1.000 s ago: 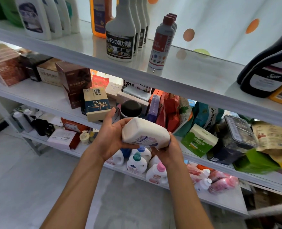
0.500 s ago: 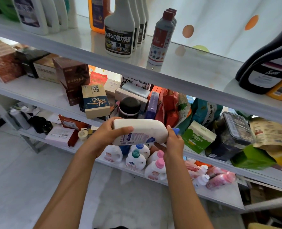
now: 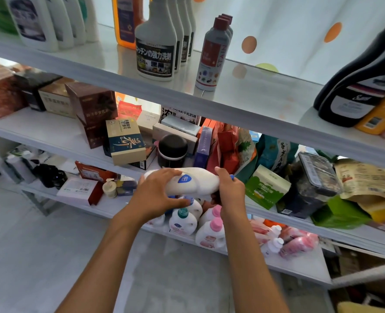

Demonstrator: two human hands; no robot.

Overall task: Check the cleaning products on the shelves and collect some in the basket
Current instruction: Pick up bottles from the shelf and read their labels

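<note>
Both hands on white bottle (image 3: pixel 193 180), held sideways at picture centre, out in front of shelves. Left hand (image 3: pixel 157 195) wraps base end, right hand (image 3: pixel 231 188) grips cap end. Checking step, by look of it. Beyond, 6 o'clock: similar bottles (image 3: pixel 182 222) on low shelf (image 3: pixel 300 267). Basket unseen. Next: decide keep or reshelve.

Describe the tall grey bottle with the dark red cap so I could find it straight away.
Look at the topmost white shelf. Near its middle, right of the grey bottles with black Japanese-lettered labels, stands the slim grey bottle with the dark red cap. Only it carries a red label reading STAIN up its side.
</note>
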